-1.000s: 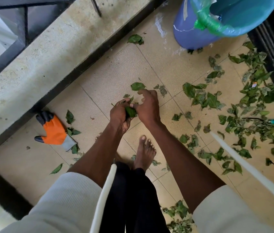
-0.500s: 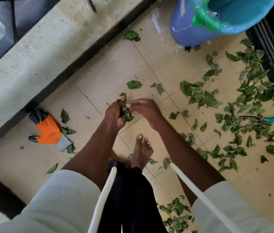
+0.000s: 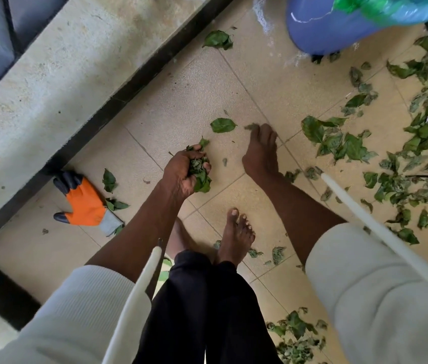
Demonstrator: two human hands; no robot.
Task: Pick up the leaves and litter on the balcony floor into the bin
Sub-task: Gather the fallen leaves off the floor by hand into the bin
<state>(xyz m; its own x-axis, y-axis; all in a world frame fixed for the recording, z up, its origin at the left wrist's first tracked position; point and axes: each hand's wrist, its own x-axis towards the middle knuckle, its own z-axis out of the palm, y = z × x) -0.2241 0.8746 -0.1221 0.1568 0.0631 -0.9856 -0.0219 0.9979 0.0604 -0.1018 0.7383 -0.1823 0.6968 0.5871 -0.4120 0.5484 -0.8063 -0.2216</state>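
Leftmost, an orange work glove (image 3: pixel 85 202) lies on the tiles, then the left hand (image 3: pixel 182 170) grips a bunch of leaves (image 3: pixel 201 170), the right hand (image 3: pixel 261 151) reaches down, fingers relaxed, touching a leaf scrap (image 3: pixel 251 126), and the blue bin (image 3: pixel 339 27) stands beyond.

On the floor (image 3: pixel 181 95), a glove (image 3: pixel 87 203) lies left beside the ledge (image 3: pixel 50 74), the bin (image 3: pixel 339 27) stands far right, and leaves (image 3: pixel 417 143) spread below it.
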